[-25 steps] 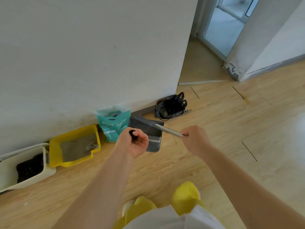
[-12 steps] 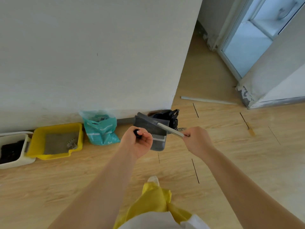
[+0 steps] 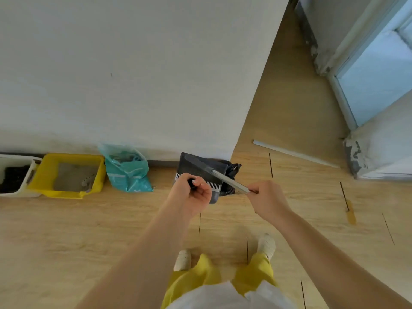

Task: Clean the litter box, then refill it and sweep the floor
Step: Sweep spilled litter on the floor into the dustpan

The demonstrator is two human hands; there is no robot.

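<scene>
My left hand (image 3: 193, 192) grips the black end of a handle, held over the wooden floor. My right hand (image 3: 266, 200) grips a silver handle (image 3: 229, 181) that runs down to a dark grey dustpan (image 3: 198, 172) with a white comb edge. The dustpan hangs in front of the wall's base. To the left, against the wall, stands the yellow litter box (image 3: 48, 175) with grey litter and a scoop (image 3: 87, 181) in it. A teal litter bag (image 3: 127, 172) sits between the box and the dustpan.
A white bin (image 3: 29, 177) with dark contents stands at the far left. A black plastic bag (image 3: 231, 175) lies behind the dustpan at the wall corner. A doorway opens at the right, with a loose strip (image 3: 289, 150) on the floor. My feet stand below.
The view has shifted right and tilted down; the litter box and bin slid toward the left edge. Both hands keep the same grips, and my feet now show.
</scene>
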